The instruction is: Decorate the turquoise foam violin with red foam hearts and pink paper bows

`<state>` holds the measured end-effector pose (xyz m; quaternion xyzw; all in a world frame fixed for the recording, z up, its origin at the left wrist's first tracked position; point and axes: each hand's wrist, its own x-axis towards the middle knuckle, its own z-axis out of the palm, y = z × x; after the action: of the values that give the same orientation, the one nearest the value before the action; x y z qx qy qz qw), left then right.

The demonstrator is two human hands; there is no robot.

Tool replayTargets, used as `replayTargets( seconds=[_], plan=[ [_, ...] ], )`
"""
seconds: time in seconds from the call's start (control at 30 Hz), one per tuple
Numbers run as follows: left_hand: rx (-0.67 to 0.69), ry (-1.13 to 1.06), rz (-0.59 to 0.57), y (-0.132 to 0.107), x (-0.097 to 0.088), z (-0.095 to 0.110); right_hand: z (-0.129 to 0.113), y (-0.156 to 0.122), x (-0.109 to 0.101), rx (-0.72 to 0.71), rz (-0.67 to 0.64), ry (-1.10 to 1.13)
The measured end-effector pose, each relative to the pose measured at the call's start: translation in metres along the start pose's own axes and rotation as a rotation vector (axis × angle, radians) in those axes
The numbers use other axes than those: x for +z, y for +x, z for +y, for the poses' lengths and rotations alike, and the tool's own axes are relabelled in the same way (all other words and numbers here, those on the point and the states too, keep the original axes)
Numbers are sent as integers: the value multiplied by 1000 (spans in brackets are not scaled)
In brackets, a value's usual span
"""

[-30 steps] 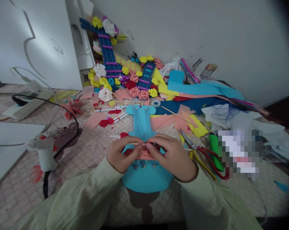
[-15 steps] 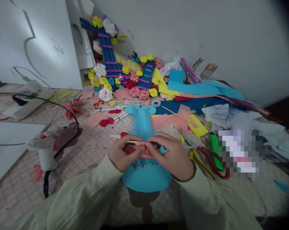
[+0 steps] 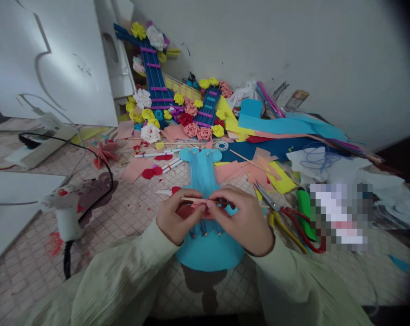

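My left hand (image 3: 176, 215) and my right hand (image 3: 244, 217) are closed in a pinch, fingertips nearly meeting. Between them they grip a thin wooden stick (image 3: 190, 199) held level, with pink paper (image 3: 196, 204) around its middle, partly hidden by the fingers. Beneath lies a light blue paper guitar (image 3: 210, 256) with its neck (image 3: 203, 174) pointing away from me and strings running down to small pegs near the bottom. My hands cover the middle of its body.
A white glue gun (image 3: 67, 217) with a black cord stands at left. Red-handled scissors (image 3: 289, 222) and a green object (image 3: 305, 210) lie at right. Behind are dark blue paper guitars (image 3: 154, 81) with paper flowers, pink scraps (image 3: 259, 163) and a light blue sheet (image 3: 293, 127).
Less of the pink paper hangs below my fingers now, and more lies along the stick. Both hands have stayed in nearly the same place.
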<state>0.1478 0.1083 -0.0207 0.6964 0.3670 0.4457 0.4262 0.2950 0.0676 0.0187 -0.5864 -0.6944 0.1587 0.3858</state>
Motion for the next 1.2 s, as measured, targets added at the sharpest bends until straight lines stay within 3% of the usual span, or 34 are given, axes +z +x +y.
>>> replayTargets(
  seconds=[0.5,0.87,1.2],
  plan=[
    [-155,-228,-59,1,2,2,1,1,1,52,46,4],
    [-217,-318,31,-1,5,7,4,-1,2,73,38,6],
    [-160,-198,86,3,1,6,11,1,-3,6,-101,82]
  ],
)
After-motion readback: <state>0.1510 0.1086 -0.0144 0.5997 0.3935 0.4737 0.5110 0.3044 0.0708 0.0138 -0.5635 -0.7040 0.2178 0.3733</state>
